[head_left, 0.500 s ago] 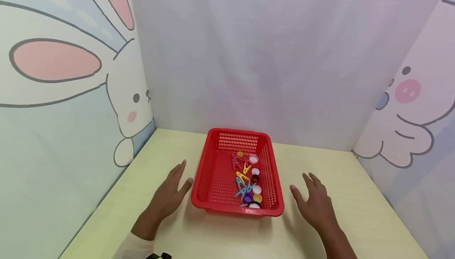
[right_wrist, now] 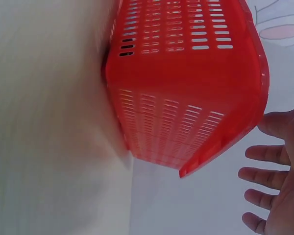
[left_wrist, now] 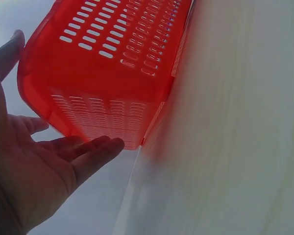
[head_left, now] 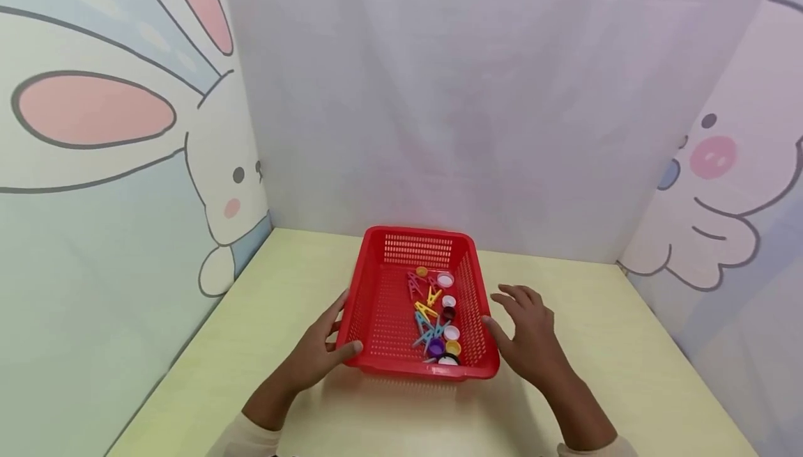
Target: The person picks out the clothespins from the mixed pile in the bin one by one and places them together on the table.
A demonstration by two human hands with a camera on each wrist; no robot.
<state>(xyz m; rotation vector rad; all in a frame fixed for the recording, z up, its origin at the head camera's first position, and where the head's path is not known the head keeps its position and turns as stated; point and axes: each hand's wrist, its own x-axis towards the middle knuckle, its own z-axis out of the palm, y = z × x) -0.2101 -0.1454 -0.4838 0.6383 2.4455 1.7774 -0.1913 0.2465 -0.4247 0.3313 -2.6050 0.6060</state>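
A red plastic basket point(head_left: 401, 371) with slotted sides rests on the table in front of me. Inside lie pink clothespins point(head_left: 414, 285), yellow clothespins point(head_left: 426, 310) and blue clothespins point(head_left: 428, 337). Bottle caps run along its right side, among them a white cap point(head_left: 445, 280) and a purple cap point(head_left: 436, 347). At the near left corner, my left hand point(head_left: 311, 357) has its thumb over the rim and its fingers stretched along the outer wall. My right hand point(head_left: 532, 338) has its thumb at the right rim, the other fingers spread apart from the wall.
The pale wooden table point(head_left: 270, 290) surrounds the basket. Behind it hangs a plain white cloth point(head_left: 439, 109). A rabbit-print panel point(head_left: 144, 248) stands on the left, a pig-print panel point(head_left: 740, 220) on the right.
Both hands have moved inward to the basket's sides. The left thumb has come over the rim and the right thumb has reached the right edge. The basket stays put.
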